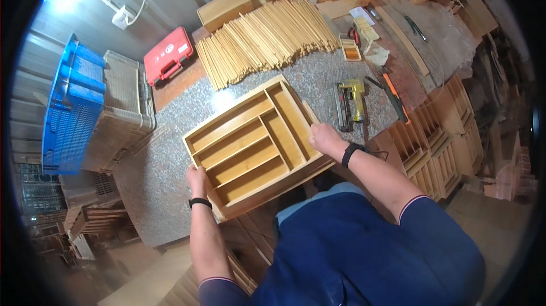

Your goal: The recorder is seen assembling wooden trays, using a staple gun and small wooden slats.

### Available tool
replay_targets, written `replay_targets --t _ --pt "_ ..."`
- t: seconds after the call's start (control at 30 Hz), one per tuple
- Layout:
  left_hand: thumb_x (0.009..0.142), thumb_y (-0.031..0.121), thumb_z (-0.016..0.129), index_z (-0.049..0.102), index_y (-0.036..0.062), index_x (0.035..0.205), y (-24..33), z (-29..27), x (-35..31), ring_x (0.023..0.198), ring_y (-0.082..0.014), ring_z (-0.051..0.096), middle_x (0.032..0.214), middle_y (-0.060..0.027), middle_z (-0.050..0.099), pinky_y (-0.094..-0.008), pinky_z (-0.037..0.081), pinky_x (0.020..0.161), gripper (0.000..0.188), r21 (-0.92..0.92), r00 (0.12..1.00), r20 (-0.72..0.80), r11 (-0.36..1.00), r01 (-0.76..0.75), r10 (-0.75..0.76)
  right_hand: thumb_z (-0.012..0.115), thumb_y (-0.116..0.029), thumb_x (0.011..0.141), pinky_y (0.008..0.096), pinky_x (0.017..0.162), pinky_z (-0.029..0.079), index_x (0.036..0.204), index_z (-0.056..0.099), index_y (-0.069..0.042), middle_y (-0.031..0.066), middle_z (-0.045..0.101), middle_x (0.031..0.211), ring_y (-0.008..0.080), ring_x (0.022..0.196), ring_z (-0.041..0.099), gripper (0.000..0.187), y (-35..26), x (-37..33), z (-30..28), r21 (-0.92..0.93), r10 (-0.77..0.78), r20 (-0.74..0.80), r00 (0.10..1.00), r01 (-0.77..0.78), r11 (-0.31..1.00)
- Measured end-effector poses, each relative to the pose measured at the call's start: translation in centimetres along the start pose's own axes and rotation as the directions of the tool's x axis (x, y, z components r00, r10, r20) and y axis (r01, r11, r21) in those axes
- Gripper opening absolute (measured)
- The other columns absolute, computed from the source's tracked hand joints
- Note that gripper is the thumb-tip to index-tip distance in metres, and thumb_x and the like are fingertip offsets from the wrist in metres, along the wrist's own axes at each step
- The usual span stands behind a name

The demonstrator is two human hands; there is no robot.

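Observation:
A wooden drawer organizer tray (243,146) with several compartments lies tilted at the front edge of the speckled worktop (165,192), partly over the edge. My left hand (196,180) grips its left side, the fingers closed over the rim. At the tray's right side, my right hand (327,139) is closed on the rim, with a thin wooden piece (310,113) showing along the outer side just above it. To the right of the tray a yellow nail gun (356,100) rests on the worktop.
Thin wooden strips (267,36) are piled at the back. A red case (169,56) stands behind left, near a blue plastic basket (74,107). An orange-and-black tool (395,97) lies at the right. More wooden trays (435,141) are stacked beside the table.

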State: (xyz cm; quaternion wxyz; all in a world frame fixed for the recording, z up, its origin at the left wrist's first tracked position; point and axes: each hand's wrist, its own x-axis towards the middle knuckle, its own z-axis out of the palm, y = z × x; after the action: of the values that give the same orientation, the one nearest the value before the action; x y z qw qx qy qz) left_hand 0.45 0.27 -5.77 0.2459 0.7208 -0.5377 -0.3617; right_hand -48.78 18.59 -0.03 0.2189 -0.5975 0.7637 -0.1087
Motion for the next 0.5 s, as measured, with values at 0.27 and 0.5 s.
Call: replay_targets --t 0.27,0.5 --pt "0.084 0.009 0.06 0.076 -0.0019 0.11 4.2 2.5 -1.6 0.094 -0.0418 0.076 0.098 -0.0264 0.077 -0.0473 0.057 0.086 0.032 0.366 0.999 0.032 0.93 -0.04 0.031 0.069 -0.013 0.085 0.0528 0.083 0.061 0.088 0.075 0.004 0.0306 0.073 0.087 0.047 0.088 0.074 0.018 0.3 -0.3 -1.4 -0.104 0.071 0.116 0.991 -0.059 0.993" --pt "0.083 0.008 0.059 0.074 -0.0039 0.1 2.2 1.9 -0.7 0.091 -0.0443 0.074 0.094 -0.0282 0.076 -0.0487 0.056 0.084 0.026 0.245 0.997 0.066 0.969 0.023 -0.04 0.065 -0.016 0.084 0.0533 0.085 0.06 0.084 0.074 0.007 0.0328 0.071 0.085 0.0488 0.086 0.073 0.025 0.5 0.5 -1.6 -0.073 0.044 0.177 0.983 -0.032 0.997"
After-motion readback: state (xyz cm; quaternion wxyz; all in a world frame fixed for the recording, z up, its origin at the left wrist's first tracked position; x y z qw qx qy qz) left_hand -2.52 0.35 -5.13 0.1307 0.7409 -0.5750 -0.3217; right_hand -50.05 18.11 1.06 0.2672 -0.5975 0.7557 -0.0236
